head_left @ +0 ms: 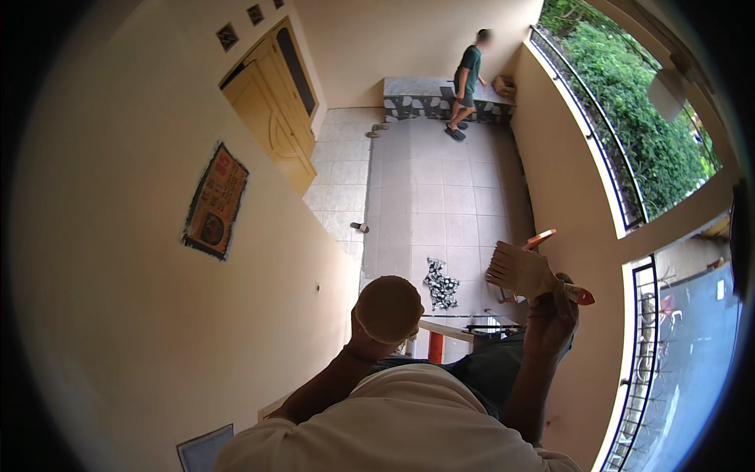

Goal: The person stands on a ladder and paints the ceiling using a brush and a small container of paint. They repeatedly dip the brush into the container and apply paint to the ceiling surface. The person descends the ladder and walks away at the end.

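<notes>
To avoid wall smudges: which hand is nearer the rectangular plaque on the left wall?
Left. The left hand, holding a round container, is below and right of the plaque; the right hand, holding a brush, is much farther right.

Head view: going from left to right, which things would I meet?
Rectangular orange-brown wall sign, round brown container, black-and-white patterned cloth, wide brown-bristled paintbrush, large blue surface outside.
</notes>
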A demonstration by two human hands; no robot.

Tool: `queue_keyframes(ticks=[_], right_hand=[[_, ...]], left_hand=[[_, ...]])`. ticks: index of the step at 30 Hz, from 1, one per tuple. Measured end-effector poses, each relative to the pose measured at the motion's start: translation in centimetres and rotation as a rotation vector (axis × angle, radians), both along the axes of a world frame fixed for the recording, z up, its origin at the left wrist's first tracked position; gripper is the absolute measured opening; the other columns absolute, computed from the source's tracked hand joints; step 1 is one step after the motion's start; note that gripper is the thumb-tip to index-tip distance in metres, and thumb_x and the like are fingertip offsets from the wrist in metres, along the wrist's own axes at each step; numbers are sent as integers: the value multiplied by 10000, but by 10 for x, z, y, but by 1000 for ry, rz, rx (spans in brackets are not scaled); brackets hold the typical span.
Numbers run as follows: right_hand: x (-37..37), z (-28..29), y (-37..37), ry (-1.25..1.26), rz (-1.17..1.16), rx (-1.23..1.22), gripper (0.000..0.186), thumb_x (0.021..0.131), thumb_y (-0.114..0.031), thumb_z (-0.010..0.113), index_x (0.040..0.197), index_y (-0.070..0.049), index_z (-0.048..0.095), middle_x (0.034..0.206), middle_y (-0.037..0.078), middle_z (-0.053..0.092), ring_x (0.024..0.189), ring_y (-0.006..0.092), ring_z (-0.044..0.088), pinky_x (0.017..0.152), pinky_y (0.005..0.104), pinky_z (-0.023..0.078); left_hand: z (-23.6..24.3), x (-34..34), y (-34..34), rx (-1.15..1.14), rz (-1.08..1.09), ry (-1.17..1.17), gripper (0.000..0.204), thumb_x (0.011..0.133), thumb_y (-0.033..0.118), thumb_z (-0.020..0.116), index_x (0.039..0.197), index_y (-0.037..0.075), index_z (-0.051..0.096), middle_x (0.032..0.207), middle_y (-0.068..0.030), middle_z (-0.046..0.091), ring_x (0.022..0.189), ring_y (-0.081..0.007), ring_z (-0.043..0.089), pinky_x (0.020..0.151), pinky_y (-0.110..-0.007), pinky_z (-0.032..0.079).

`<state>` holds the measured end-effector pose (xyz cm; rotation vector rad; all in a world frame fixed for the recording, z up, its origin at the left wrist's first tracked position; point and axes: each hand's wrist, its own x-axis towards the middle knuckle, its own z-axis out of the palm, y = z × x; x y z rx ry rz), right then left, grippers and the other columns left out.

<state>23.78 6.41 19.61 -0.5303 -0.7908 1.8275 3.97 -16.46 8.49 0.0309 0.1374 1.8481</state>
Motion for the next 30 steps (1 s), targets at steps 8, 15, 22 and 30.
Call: queue_keyframes(ticks=[8,15,22,30], right_hand=[[22,9,-10,-94,-194,112,190,976,-48,599,1140,47,591,1018,108,630,895,182,679,690,303,606],[41,6,-13,-69,-220,81,187,983,-78,606,1131,36,610,1017,103,642,904,185,683,711,315,595],[55,0,-10,-58,-335,23,153,949,-24,615,1095,16,594,990,106,622,868,201,680,644,322,617],[49,20,-11,-62,-387,-27,138,959,-30,602,1088,19,603,975,104,625,866,182,667,653,308,597]], left_hand=[[-5,11,18,-1,-109,-50,501,971,423,606,1385,159,504,1366,-194,501,1302,-376,474,918,-511,569],[-1,23,30,-27,-202,-51,500,972,414,606,1388,158,501,1369,-200,499,1298,-377,482,933,-503,564],[-1,26,39,-36,-278,-49,512,973,410,606,1403,160,486,1391,-194,494,1308,-377,479,959,-497,552],[14,31,50,-314,-198,740,507,955,342,657,1403,161,504,1403,-182,494,1313,-353,481,966,-462,559]])
